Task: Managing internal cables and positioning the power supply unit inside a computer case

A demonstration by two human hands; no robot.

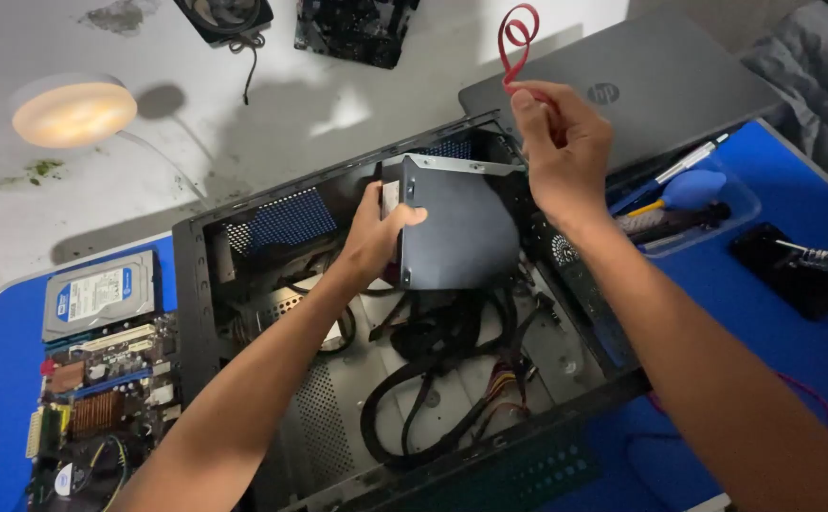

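Observation:
An open black computer case lies on a blue table. My left hand reaches inside it and grips the left side of a dark grey metal drive box, held upright in the case. My right hand is raised above the case's far edge and pinches a looped red flat cable. Black cables lie coiled on the case floor below the box.
A hard drive and a motherboard lie left of the case. A closed grey laptop sits behind it. A clear tray with a blue air blower, a black phone, a round lamp are nearby.

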